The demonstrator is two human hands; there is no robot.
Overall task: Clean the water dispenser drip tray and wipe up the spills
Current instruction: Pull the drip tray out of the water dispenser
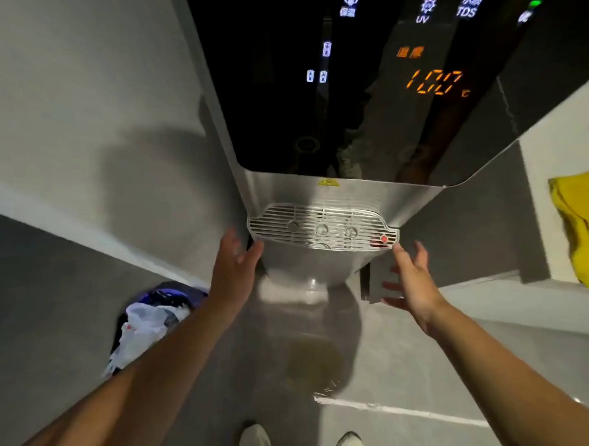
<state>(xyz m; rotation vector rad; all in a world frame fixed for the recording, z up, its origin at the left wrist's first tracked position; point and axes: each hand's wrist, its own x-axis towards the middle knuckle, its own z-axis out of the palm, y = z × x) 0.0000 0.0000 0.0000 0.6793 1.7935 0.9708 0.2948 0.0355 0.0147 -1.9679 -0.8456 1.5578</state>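
An office-like pantry corner: standing water dispenser (343, 106), lined waste bin (151, 321), grey tiled floor (398, 364)

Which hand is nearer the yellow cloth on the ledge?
Right. The right hand reaches at the drip tray's right end, with the yellow cloth farther right on the ledge. The left hand is at the tray's opposite end.

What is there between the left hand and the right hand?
In the head view, the drip tray lies between the left hand and the right hand.
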